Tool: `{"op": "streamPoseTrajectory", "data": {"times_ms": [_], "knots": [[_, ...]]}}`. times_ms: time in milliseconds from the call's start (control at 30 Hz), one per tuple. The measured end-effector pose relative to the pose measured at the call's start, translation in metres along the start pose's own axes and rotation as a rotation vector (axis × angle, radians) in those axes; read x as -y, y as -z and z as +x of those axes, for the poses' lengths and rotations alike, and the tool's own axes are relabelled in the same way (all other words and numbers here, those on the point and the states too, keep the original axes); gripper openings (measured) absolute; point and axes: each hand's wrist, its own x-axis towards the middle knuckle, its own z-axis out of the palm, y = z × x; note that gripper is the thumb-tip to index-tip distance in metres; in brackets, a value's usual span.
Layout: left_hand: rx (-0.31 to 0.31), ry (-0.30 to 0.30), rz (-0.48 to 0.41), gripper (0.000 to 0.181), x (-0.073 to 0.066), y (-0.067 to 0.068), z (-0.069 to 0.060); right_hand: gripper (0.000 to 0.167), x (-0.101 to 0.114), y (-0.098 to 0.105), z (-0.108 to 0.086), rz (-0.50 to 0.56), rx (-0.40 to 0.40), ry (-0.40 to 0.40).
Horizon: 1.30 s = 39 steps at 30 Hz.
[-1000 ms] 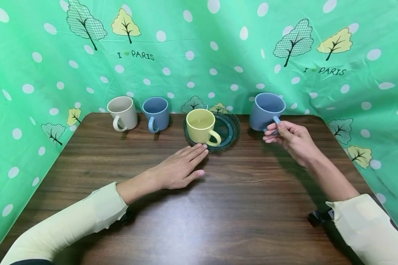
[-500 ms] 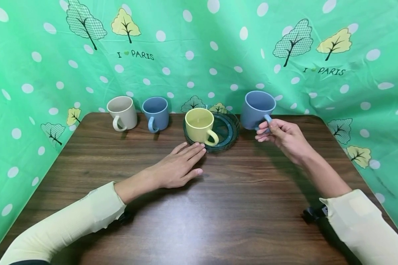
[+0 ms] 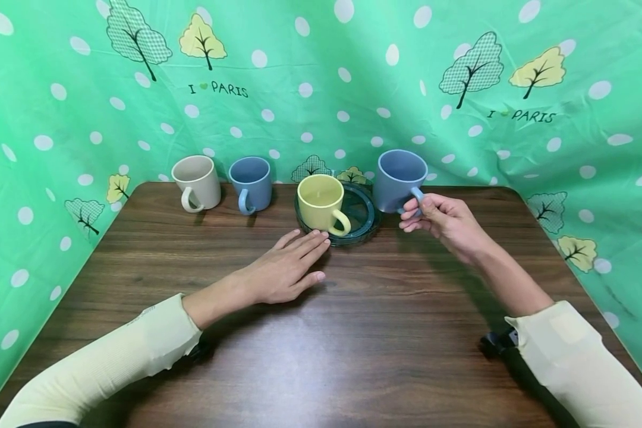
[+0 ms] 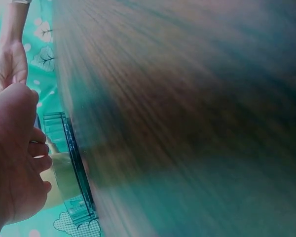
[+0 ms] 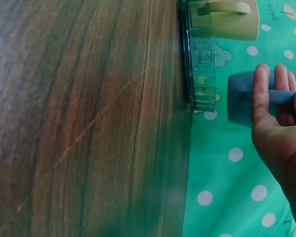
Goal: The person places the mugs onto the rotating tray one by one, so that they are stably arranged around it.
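My right hand pinches the handle of a blue mug, just right of a round dark-green clear dish. The right wrist view shows this blue mug upright and raised off the table. A yellow mug stands in the left part of the dish, its handle toward the front right. My left hand lies with fingers extended, its fingertips at the dish's front rim; whether they touch it is hard to tell. In the left wrist view the left hand partly hides the yellow mug.
A white mug and a second blue mug stand at the table's back left. The brown wooden table ends at a green printed curtain behind and at both sides.
My right hand has carried the blue mug leftward, closer to the dish. My left hand has stayed almost still, and the yellow mug keeps its place in the dish.
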Motion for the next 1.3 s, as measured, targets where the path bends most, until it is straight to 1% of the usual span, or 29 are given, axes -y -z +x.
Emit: {"op": "streamPoseTrajectory", "data": {"times_ms": [133,433,567,733,1067,1300], "knots": [[0.005,0.006,-0.006,0.071,0.002,-0.002,0.001,0.035,-0.001,-0.003,0.003,-0.024,0.012,-0.009],[-0.018,0.006,0.002,0.070,0.006,-0.002,-0.001,0.036,-0.007,-0.012,0.013,-0.036,0.055,-0.021],[-0.029,0.004,0.003,0.070,0.006,-0.002,-0.002,0.039,-0.009,-0.014,0.015,-0.028,0.063,-0.029],[-0.027,0.012,0.001,0.070,0.008,-0.002,-0.004,0.040,-0.012,-0.017,0.017,-0.023,0.073,-0.039],[-0.053,0.012,0.018,0.070,0.009,-0.002,-0.005,0.033,-0.015,-0.021,0.021,0.008,0.094,-0.051],[-0.046,0.024,0.011,0.070,0.011,-0.001,-0.006,0.033,-0.019,-0.021,0.022,0.013,0.120,-0.059]]}}
